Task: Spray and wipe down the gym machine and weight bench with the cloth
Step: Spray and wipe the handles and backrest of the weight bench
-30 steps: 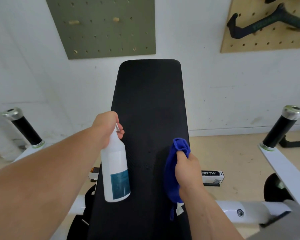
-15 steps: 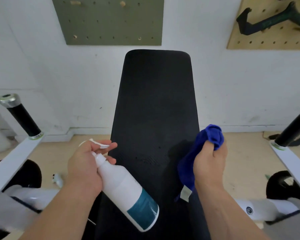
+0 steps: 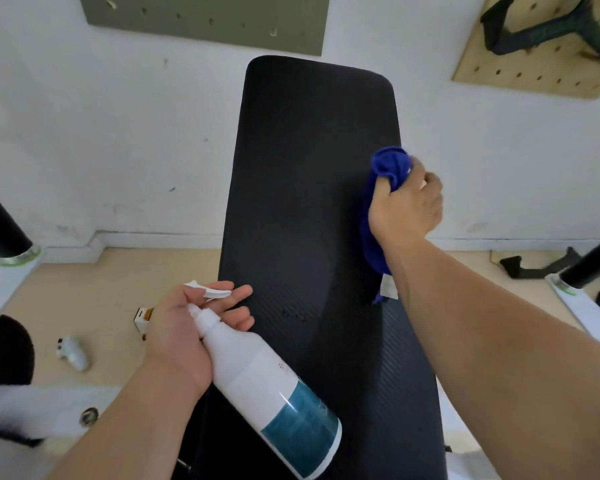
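bench pad (image 3: 309, 202) shows droplets mid-length: looks sprayed, wiping barely begun; machine (image 3: 4, 289) judged left to do. right hand (image 3: 406, 206) clenches blue cloth (image 3: 387, 166) at bench's right edge. left hand (image 3: 181, 327) curls fingers round spray bottle (image 3: 264, 386) neck, at bench's left edge.

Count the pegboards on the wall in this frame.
2. A green pegboard hangs at the top, left of centre; a wooden pegboard is at top right, holding a dark handle. Both run past the frame edge, so others may lie out of view.
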